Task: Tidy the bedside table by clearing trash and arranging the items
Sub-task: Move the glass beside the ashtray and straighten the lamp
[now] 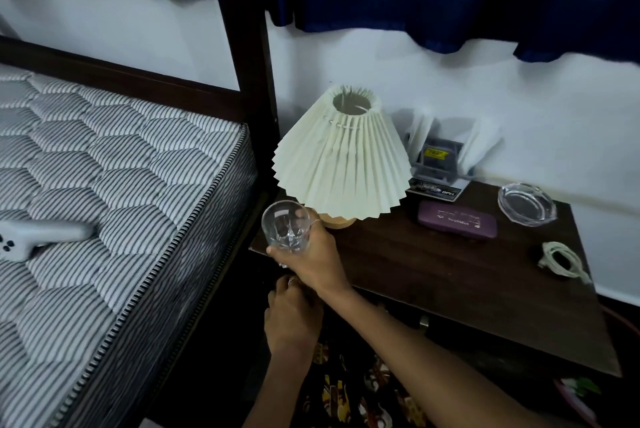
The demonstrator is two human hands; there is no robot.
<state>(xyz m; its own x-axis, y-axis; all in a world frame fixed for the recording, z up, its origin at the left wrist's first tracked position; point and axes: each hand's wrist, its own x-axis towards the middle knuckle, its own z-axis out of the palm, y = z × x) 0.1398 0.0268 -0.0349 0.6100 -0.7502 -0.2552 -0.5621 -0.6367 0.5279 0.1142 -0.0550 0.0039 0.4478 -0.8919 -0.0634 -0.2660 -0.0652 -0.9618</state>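
Note:
My right hand grips a clear drinking glass just above the near-left corner of the dark wooden bedside table, beside the lamp's wooden base. My left hand sits lower, at the table's front edge under my right forearm; its fingertips are hidden, so I cannot tell whether it holds anything. On the table stand a lamp with a pleated cream shade, a purple glasses case, a clear glass ashtray and a coiled white cable.
A small grey box with white paper leans against the wall behind the case. A striped mattress with a grey controller lies to the left, behind a dark bed post. Blue curtains hang above.

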